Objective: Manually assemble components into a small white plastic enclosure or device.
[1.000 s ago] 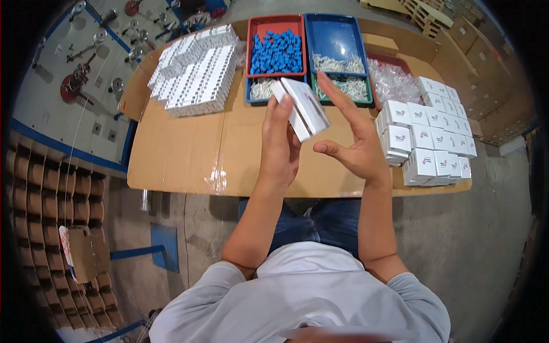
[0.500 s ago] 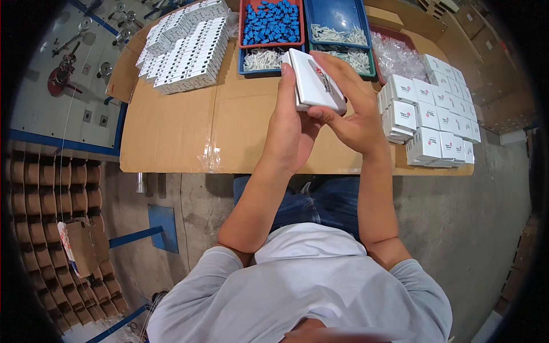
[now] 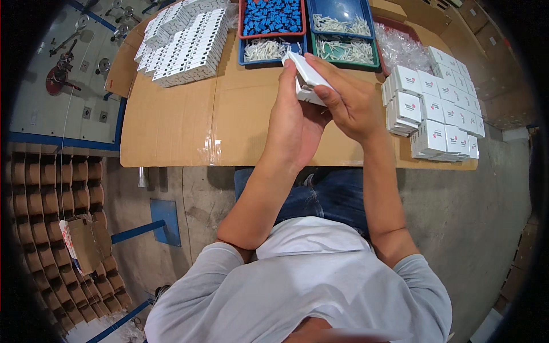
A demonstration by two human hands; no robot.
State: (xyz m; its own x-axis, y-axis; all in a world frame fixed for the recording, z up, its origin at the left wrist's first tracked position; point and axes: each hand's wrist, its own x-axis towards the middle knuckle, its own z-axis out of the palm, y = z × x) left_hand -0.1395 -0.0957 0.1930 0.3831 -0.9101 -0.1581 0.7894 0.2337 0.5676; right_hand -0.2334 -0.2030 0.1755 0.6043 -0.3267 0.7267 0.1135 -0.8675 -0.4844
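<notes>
Both hands hold a small white box-shaped unit above the cardboard-covered table (image 3: 171, 126). My left hand (image 3: 293, 128) is wrapped round its lower body (image 3: 307, 94) from the left and below, thumb along the side. My right hand (image 3: 353, 108) grips the white cover (image 3: 304, 70), with the thumb at its near edge and the fingers over its far right side. The cover is tilted, and a gap shows between it and the body along the near side. What lies inside the unit cannot be made out.
White units in rows (image 3: 189, 48) stand at the table's left. Stacked white units (image 3: 432, 106) stand at the right. At the back are a red tray (image 3: 241, 20) of blue pieces, blue (image 3: 337, 8) and green (image 3: 351, 67) trays of white plugs, and clear plastic bags (image 3: 400, 48).
The cover has tipped up from the body, and the gap between them has widened. My right thumb has shifted up onto the cover's near edge. The view has shifted slightly.
</notes>
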